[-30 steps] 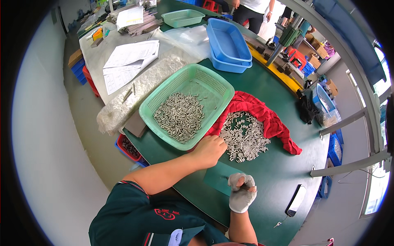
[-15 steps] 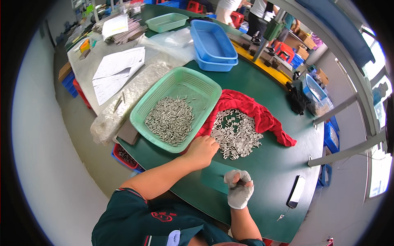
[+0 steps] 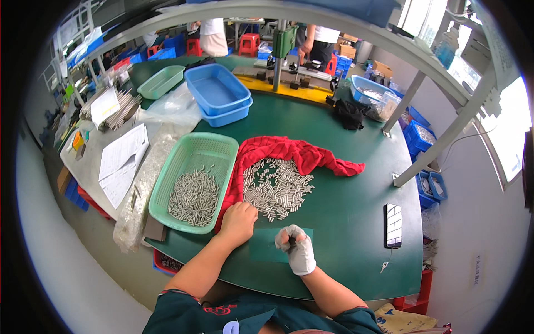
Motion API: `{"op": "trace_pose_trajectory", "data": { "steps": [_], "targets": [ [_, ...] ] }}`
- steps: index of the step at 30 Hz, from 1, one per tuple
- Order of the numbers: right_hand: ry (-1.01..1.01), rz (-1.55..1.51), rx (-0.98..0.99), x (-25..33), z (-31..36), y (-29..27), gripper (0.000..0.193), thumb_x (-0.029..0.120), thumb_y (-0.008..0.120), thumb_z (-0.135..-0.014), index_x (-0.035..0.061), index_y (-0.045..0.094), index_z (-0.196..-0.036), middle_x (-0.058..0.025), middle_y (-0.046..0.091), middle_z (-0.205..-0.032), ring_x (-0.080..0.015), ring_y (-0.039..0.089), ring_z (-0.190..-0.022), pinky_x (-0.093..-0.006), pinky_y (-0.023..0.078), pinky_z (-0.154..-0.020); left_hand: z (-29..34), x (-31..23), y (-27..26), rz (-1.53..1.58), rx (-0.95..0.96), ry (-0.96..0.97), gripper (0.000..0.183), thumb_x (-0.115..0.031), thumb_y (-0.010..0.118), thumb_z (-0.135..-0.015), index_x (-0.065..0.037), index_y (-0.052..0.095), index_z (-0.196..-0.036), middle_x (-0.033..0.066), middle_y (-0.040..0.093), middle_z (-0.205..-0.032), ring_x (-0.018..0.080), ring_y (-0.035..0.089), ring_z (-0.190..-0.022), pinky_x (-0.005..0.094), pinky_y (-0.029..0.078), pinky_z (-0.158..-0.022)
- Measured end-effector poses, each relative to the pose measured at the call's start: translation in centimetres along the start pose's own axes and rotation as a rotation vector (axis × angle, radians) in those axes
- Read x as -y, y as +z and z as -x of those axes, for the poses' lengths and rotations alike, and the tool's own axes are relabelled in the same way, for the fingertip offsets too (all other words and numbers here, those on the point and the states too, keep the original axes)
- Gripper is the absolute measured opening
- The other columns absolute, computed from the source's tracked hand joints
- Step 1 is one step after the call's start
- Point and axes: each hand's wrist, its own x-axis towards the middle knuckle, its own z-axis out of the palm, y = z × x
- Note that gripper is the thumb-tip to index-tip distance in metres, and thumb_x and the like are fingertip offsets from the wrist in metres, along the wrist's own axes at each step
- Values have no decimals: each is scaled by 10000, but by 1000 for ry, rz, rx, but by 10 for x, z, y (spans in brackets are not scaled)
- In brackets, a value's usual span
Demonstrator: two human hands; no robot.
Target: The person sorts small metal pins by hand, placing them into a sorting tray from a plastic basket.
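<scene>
My bare left hand (image 3: 237,224) rests at the near left edge of a loose pile of short silvery metal pins (image 3: 281,192). Its fingers curl downward, and their tips and anything in them are hidden. A white fingerless glove covers my right hand (image 3: 298,251), which is closed above a thin green sheet (image 3: 264,245) on the table; what it grips, if anything, is not visible. Red checked cloth (image 3: 283,143) curves around the pile's left and far sides. To the left stands a light green mesh basket (image 3: 157,195) holding many more pins.
Blue plastic basins (image 3: 219,89) are stacked farther back on the green table (image 3: 356,222). A phone (image 3: 392,225) with a key lies at the right. Paper sheets (image 3: 122,161) and bubble wrap (image 3: 150,172) lie left. Grey frame posts (image 3: 428,133) stand along the right edge.
The view has tilted up and turned to the right. My gloved right hand has moved left over the green sheet, closer to the pile. My left hand stays at the pile's edge.
</scene>
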Motion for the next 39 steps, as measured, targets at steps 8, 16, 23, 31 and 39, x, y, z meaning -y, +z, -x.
{"op": "trace_pose_trajectory", "data": {
  "steps": [8, 16, 23, 31, 39],
  "targets": [
    [7, 8, -20, -7, 1, -2, 628, 676, 480, -850, 53, 475, -780, -42, 438, -678, -143, 404, -624, -262, 332, -607, 1, -2, 0, 18, -2, -2, 95, -87, 661, -747, -65, 571, -769, 96, 545, -788, 310, 544, -793, 426, 439, -709],
    [-41, 25, 15, -11, -3, -7, 554, 606, 472, -900, 58, 523, -835, -4, 485, -719, -88, 436, -625, -225, 352, -587, -1, 2, 1, 25, -17, 13, 94, -84, 658, -749, -64, 567, -763, 100, 544, -782, 313, 547, -792, 432, 440, -701],
    [-16, 10, 6, -13, -2, -6, 557, 611, 476, -896, 59, 522, -839, -2, 480, -721, -88, 427, -625, -224, 349, -591, -1, 3, -1, 31, -21, 12, 97, -88, 661, -750, -63, 568, -757, 99, 545, -781, 312, 546, -789, 431, 439, -701],
    [4, 50, -7, -5, -1, -2, 608, 657, 491, -858, 52, 479, -794, -28, 445, -694, -126, 402, -623, -256, 341, -612, -1, 1, 1, 32, -6, 8, 105, -91, 665, -746, -62, 565, -754, 100, 543, -778, 312, 543, -789, 430, 437, -705],
    [12, -8, -29, -4, -2, -4, 605, 658, 481, -861, 57, 477, -791, -28, 440, -677, -129, 399, -613, -259, 344, -610, -3, 2, 0, 35, -1, 24, 110, -95, 668, -744, -65, 563, -762, 99, 541, -779, 312, 541, -782, 432, 436, -702]
  ]
}}
